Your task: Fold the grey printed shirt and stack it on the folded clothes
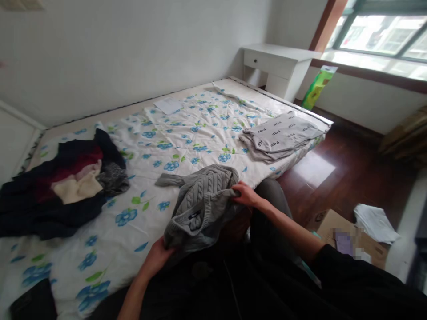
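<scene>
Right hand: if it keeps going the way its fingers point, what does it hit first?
The right hand points left, already gripping the grey cable-knit sweater, so it meets that knit first. Beyond lies the floral bedsheet, likely then the dark clothes pile; depth is unclear.

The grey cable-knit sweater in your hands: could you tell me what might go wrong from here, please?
1. The grey sweater is bunched between the left hand and right hand; a sleeve trails onto the bed and may fold in crooked.
2. It sits near the bed's edge, so it might slide to the floor.

Grey cable-knit sweater (pixel 200 204); white, blue-flowered bedsheet (pixel 187 133).
</scene>
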Motion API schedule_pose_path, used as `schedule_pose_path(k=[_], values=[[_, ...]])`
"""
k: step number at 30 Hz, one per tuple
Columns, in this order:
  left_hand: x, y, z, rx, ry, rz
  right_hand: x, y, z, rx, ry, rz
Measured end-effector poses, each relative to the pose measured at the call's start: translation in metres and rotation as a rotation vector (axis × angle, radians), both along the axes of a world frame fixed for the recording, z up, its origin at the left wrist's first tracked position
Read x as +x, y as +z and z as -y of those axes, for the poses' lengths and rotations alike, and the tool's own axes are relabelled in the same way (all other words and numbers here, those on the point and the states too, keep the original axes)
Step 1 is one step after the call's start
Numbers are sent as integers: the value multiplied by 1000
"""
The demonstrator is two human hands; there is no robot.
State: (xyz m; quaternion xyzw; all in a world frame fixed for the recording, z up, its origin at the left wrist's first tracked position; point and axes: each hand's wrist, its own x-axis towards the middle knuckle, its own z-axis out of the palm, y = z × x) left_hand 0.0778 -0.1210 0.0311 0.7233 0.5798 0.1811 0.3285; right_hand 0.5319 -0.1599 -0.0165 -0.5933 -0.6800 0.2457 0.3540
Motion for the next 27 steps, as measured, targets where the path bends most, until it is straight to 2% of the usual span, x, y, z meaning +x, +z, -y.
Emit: schedule_pose_path(k=[2, 3, 5, 9, 11, 12, 14, 17, 18, 19, 20, 21, 22, 24, 26, 27], values=[[-18, 6, -2, 0, 101, 54, 27, 22, -16, 63, -155, -123], [-26, 15, -5, 40, 173, 76, 40, 37, -26, 110, -261, -155], [-41, 43, -17, 234, 351, 96, 60, 75, -49, 245, -397, -167], [-56, 116, -50, 741, 646, 251, 69, 155, -97, 489, -387, -134], [-56, 135, -61, 823, 650, 364, 61, 174, -116, 489, -308, -131], [-55, 135, -63, 775, 614, 412, 55, 173, -122, 435, -241, -128], [-48, 113, -57, 525, 547, 474, 42, 151, -128, 208, -55, -93], [-36, 48, -28, -25, 579, 530, 29, 85, -116, -236, 173, 21], [-33, 26, -16, -182, 609, 562, 29, 62, -108, -326, 174, 44], [-32, 8, -6, -276, 678, 592, 30, 42, -100, -383, 144, 46], [-34, -5, 2, -317, 752, 613, 34, 25, -93, -402, 100, 21], [-38, -11, 7, -297, 826, 619, 40, 15, -88, -388, 49, -23], [-44, -10, 6, -230, 891, 610, 48, 10, -87, -362, 1, -74], [-59, 13, -8, -23, 949, 559, 65, 20, -97, -255, -99, -178], [-76, 58, -35, 197, 916, 490, 80, 52, -121, -85, -208, -257], [-83, 86, -50, 389, 818, 367, 86, 75, -135, 33, -267, -289]])
